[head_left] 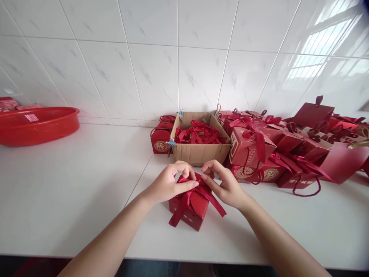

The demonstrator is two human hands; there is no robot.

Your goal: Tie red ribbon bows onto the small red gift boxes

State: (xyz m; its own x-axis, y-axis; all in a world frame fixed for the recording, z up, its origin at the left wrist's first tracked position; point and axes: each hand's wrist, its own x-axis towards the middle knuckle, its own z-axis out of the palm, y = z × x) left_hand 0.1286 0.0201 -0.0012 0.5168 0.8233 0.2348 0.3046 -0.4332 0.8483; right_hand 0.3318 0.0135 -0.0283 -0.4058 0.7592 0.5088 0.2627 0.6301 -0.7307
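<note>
A small red gift box (188, 215) stands on the white table in front of me, with pale lettering on its side. Across its top lies a red satin ribbon (215, 202) tied in a bow, its two tails hanging over the sides. My left hand (173, 182) pinches the bow from the left, thumb and fingers curled around a loop. From the right, my right hand (223, 184) pinches the bow's other side. My fingers partly hide the knot and the loops.
Behind the gift box, a cardboard box (198, 154) holds loose red ribbons (198, 132). Small red boxes (161, 138) stand left of it. Many red gift boxes (252, 148) are piled at the right. A red plastic basket (40, 125) sits far left, by the tiled wall (155, 80).
</note>
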